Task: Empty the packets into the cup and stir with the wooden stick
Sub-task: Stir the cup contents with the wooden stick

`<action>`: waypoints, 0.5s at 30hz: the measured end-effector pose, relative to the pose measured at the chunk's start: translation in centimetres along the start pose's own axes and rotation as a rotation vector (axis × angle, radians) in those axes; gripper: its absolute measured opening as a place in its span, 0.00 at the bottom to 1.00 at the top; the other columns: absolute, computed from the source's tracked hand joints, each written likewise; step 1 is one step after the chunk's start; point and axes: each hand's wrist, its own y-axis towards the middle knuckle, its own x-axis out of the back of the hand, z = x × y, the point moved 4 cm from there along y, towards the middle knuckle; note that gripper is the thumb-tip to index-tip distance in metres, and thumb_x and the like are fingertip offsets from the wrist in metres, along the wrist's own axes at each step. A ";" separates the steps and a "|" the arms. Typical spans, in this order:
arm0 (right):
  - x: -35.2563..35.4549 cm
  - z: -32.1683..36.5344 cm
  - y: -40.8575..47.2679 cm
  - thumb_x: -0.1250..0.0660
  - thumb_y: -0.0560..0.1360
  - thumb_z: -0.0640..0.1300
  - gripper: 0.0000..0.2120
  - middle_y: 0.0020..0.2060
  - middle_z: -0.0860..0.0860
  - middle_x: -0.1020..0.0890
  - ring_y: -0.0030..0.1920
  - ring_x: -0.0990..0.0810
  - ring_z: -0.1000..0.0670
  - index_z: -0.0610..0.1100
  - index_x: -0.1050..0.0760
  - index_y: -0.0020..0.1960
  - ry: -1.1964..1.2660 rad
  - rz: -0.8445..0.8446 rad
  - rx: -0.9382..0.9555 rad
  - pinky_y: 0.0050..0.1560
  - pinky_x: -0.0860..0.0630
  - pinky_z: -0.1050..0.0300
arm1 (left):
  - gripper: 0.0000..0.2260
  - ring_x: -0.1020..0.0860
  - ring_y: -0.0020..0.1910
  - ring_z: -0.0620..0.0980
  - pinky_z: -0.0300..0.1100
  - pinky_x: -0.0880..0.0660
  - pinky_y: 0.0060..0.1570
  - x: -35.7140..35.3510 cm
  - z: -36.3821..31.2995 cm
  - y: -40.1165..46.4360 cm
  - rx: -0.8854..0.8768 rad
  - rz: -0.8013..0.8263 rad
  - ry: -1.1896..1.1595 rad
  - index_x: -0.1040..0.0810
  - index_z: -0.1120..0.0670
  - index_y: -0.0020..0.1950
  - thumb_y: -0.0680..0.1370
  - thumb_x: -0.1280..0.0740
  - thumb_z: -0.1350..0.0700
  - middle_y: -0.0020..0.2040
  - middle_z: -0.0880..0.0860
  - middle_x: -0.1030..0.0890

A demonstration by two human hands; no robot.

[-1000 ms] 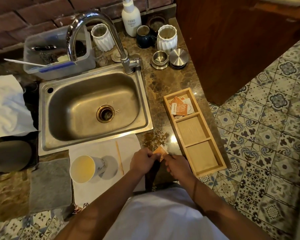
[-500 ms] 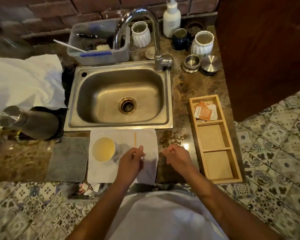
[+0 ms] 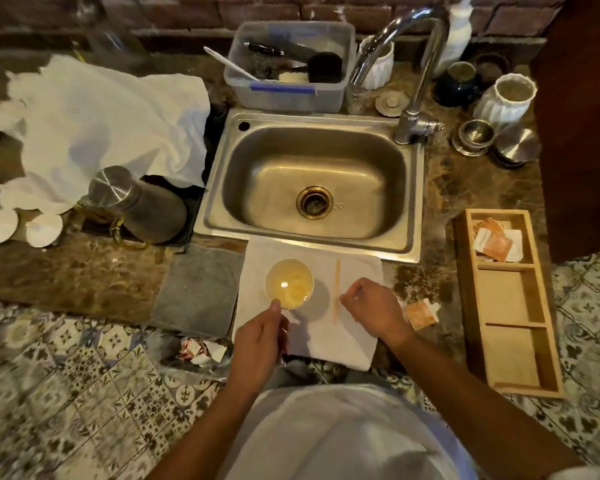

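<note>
A white cup [image 3: 289, 284] of pale yellow liquid stands on a white napkin [image 3: 357, 271] in front of the sink. My left hand [image 3: 260, 341] is at the cup's near side, thumb on its rim and fingers curled around it. The wooden stick [image 3: 336, 289] lies flat on the napkin just right of the cup. My right hand [image 3: 371, 306] has its fingertips at the stick's right edge, with nothing lifted. A torn orange packet [image 3: 421, 313] lies on the counter right of that hand. More packets [image 3: 492, 242] sit in the far compartment of a wooden tray [image 3: 465, 306].
The steel sink [image 3: 312, 181] and tap [image 3: 416, 126] lie behind the napkin. A grey mat [image 3: 198, 289] is left of it, with a metal flask [image 3: 139, 202] and white cloth [image 3: 101, 126] beyond. Jars and tins [image 3: 499, 98] crowd the back right. Crumpled wrappers [image 3: 198, 351] sit at the counter edge.
Both hands were holding the orange packet together; it now lies on the counter. My left hand has moved to the cup and my right hand to the stick. The view has shifted left.
</note>
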 end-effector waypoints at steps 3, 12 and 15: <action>-0.7 1.1 -0.1 0.30 0.76 0.58 0.12 0.44 0.52 0.17 0.46 0.18 0.48 0.50 0.22 0.50 -0.053 -0.039 -0.028 0.44 0.24 0.54 | 0.25 0.22 0.28 0.49 0.47 0.25 0.34 1.9 0.5 1.9 -0.031 -0.027 0.065 0.19 0.54 0.37 0.84 0.45 0.41 0.28 0.53 0.20; -2.6 3.5 -0.9 0.27 0.74 0.56 0.15 0.49 0.49 0.17 0.49 0.19 0.46 0.48 0.22 0.55 -0.118 -0.065 -0.159 0.49 0.22 0.54 | 0.21 0.25 0.28 0.47 0.52 0.25 0.32 3.8 -0.6 6.4 -0.145 0.056 0.128 0.23 0.55 0.36 0.83 0.38 0.43 0.29 0.54 0.21; -2.8 4.0 -1.1 0.25 0.73 0.55 0.14 0.48 0.49 0.17 0.50 0.18 0.46 0.48 0.21 0.52 -0.134 -0.068 -0.187 0.52 0.19 0.50 | 0.17 0.25 0.29 0.50 0.57 0.24 0.34 3.9 -0.4 7.4 -0.160 0.086 0.217 0.25 0.49 0.35 0.81 0.36 0.43 0.30 0.52 0.21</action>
